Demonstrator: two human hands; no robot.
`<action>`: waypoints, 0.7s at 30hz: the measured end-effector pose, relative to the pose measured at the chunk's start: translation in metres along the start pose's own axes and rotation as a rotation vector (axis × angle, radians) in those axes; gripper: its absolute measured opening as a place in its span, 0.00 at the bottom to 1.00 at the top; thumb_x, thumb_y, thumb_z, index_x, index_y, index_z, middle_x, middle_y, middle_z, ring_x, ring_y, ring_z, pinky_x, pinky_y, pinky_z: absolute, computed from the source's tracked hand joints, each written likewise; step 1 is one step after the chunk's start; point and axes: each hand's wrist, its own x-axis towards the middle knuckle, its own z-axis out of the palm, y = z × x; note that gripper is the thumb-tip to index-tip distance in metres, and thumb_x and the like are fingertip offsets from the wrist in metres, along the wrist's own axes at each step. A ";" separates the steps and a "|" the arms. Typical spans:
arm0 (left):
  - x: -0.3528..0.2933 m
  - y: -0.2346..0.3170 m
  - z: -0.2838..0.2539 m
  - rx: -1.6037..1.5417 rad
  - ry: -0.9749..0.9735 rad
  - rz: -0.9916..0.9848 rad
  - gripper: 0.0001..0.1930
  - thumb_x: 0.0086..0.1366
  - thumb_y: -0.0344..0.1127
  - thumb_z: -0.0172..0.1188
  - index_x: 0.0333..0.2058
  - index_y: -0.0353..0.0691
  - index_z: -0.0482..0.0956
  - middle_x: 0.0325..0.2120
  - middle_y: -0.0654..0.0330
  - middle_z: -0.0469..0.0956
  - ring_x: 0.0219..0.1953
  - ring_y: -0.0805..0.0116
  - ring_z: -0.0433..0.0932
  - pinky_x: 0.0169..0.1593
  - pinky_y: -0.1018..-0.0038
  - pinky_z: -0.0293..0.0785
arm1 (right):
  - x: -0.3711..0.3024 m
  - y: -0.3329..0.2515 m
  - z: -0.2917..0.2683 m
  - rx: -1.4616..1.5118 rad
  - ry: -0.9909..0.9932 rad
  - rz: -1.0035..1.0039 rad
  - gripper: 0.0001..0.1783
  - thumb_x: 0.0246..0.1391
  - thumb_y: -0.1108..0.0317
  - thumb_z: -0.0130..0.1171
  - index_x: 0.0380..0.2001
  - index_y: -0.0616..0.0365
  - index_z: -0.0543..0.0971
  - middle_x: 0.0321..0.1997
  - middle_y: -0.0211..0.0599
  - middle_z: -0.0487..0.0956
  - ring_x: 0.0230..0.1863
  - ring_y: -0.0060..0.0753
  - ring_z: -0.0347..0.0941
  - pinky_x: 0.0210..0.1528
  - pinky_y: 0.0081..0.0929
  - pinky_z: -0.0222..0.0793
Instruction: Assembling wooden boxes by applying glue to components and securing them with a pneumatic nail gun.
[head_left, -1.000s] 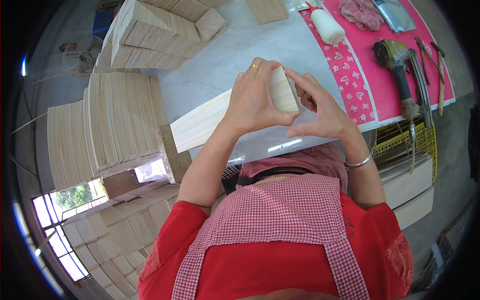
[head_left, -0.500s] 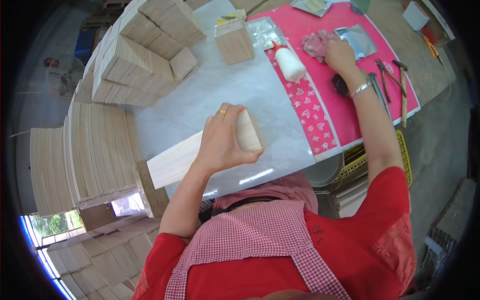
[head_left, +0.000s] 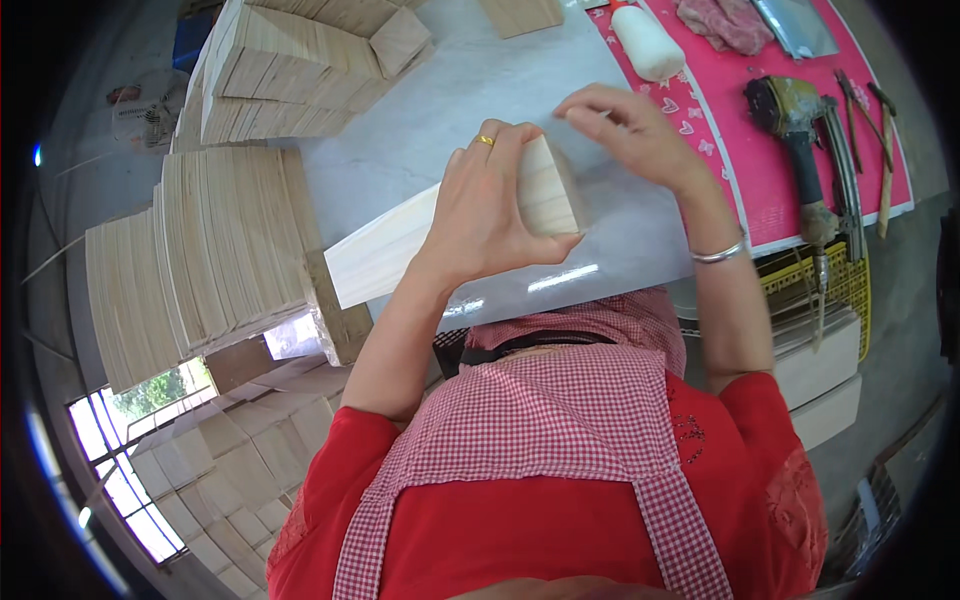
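On the grey marbled tabletop (head_left: 400,165) lies a long pale wooden piece (head_left: 385,245), box-like at its right end. My left hand (head_left: 485,205) is closed over it from above, fingers across the far edge and thumb along the near one. A gold-coloured ring is on that hand. My right hand (head_left: 640,135) hovers just beyond the piece's right end, its fingers stretched loosely leftward and apart, with nothing visible in them. The white glue bottle (head_left: 650,45) lies farther off, on a pink patterned mat (head_left: 770,215).
Tall stacks of thin wooden boards (head_left: 235,235) line the left side, with more stacked boards (head_left: 290,75) beyond. On the mat are a pink cloth (head_left: 725,22), a silvery packet (head_left: 795,25), an air nailer (head_left: 795,125), pliers (head_left: 850,110) and a hammer (head_left: 887,150). Below stands a yellow basket (head_left: 865,300).
My right hand has left the pink cloth and come back toward the wooden piece. The cloth stays on the mat. My left hand keeps its grip. The whole view has shifted.
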 end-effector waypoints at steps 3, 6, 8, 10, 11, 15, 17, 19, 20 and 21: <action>-0.002 0.000 -0.001 0.000 -0.012 0.001 0.45 0.33 0.48 0.75 0.52 0.35 0.69 0.44 0.51 0.71 0.44 0.51 0.72 0.47 0.63 0.67 | -0.006 0.003 0.022 0.237 -0.065 0.027 0.15 0.65 0.58 0.56 0.37 0.61 0.80 0.28 0.21 0.74 0.30 0.15 0.67 0.33 0.17 0.64; -0.001 -0.001 -0.001 0.004 -0.031 -0.022 0.46 0.33 0.48 0.75 0.52 0.35 0.69 0.44 0.51 0.71 0.43 0.51 0.72 0.47 0.63 0.66 | -0.002 -0.007 0.016 0.409 -0.316 0.343 0.17 0.66 0.55 0.55 0.34 0.58 0.81 0.24 0.19 0.71 0.27 0.12 0.62 0.29 0.16 0.60; -0.001 -0.001 -0.002 -0.008 -0.032 -0.028 0.45 0.32 0.48 0.75 0.52 0.35 0.69 0.43 0.51 0.71 0.43 0.51 0.72 0.46 0.63 0.66 | 0.000 -0.005 0.015 0.423 -0.339 0.353 0.17 0.66 0.55 0.55 0.33 0.58 0.81 0.24 0.19 0.70 0.26 0.12 0.61 0.28 0.15 0.59; -0.003 -0.001 -0.003 -0.012 -0.039 -0.040 0.45 0.32 0.48 0.75 0.52 0.35 0.69 0.43 0.52 0.71 0.44 0.51 0.72 0.46 0.62 0.66 | 0.002 -0.004 0.017 0.445 -0.391 0.372 0.18 0.66 0.53 0.55 0.31 0.56 0.81 0.22 0.18 0.69 0.24 0.12 0.59 0.26 0.15 0.57; -0.003 -0.001 -0.002 -0.010 -0.034 -0.028 0.45 0.32 0.48 0.75 0.52 0.35 0.69 0.43 0.52 0.71 0.44 0.51 0.72 0.46 0.62 0.66 | 0.002 -0.004 0.018 0.453 -0.394 0.375 0.18 0.66 0.53 0.55 0.31 0.56 0.81 0.22 0.18 0.69 0.24 0.12 0.59 0.26 0.15 0.57; 0.000 -0.004 0.000 -0.006 -0.023 -0.006 0.45 0.32 0.48 0.75 0.51 0.36 0.69 0.42 0.52 0.71 0.44 0.51 0.72 0.47 0.62 0.66 | 0.000 -0.007 0.018 0.427 -0.324 0.370 0.20 0.66 0.53 0.55 0.27 0.57 0.81 0.21 0.18 0.69 0.23 0.12 0.60 0.25 0.14 0.57; 0.000 -0.005 0.001 -0.007 -0.006 0.005 0.45 0.31 0.47 0.76 0.51 0.36 0.69 0.42 0.52 0.72 0.43 0.51 0.72 0.47 0.62 0.66 | -0.002 -0.006 0.015 0.422 -0.332 0.379 0.15 0.62 0.56 0.59 0.35 0.58 0.81 0.22 0.19 0.71 0.25 0.12 0.63 0.28 0.15 0.61; 0.000 -0.004 0.001 -0.019 -0.009 -0.003 0.45 0.31 0.47 0.76 0.51 0.36 0.70 0.42 0.52 0.72 0.43 0.51 0.72 0.46 0.61 0.67 | -0.008 -0.008 0.010 0.420 -0.337 0.385 0.15 0.60 0.57 0.61 0.39 0.59 0.82 0.23 0.20 0.72 0.25 0.12 0.64 0.29 0.15 0.62; 0.000 -0.004 0.001 -0.031 -0.006 -0.007 0.44 0.31 0.47 0.76 0.51 0.36 0.70 0.42 0.52 0.72 0.43 0.51 0.73 0.46 0.61 0.67 | -0.014 -0.009 0.007 0.423 -0.336 0.333 0.17 0.57 0.60 0.64 0.44 0.59 0.80 0.24 0.21 0.72 0.27 0.13 0.66 0.31 0.15 0.64; 0.000 -0.004 0.001 -0.043 -0.004 -0.010 0.44 0.31 0.47 0.76 0.50 0.37 0.70 0.42 0.52 0.72 0.43 0.51 0.73 0.46 0.61 0.67 | -0.020 -0.011 0.004 0.426 -0.334 0.281 0.22 0.53 0.63 0.66 0.50 0.59 0.78 0.26 0.22 0.73 0.28 0.14 0.67 0.33 0.15 0.66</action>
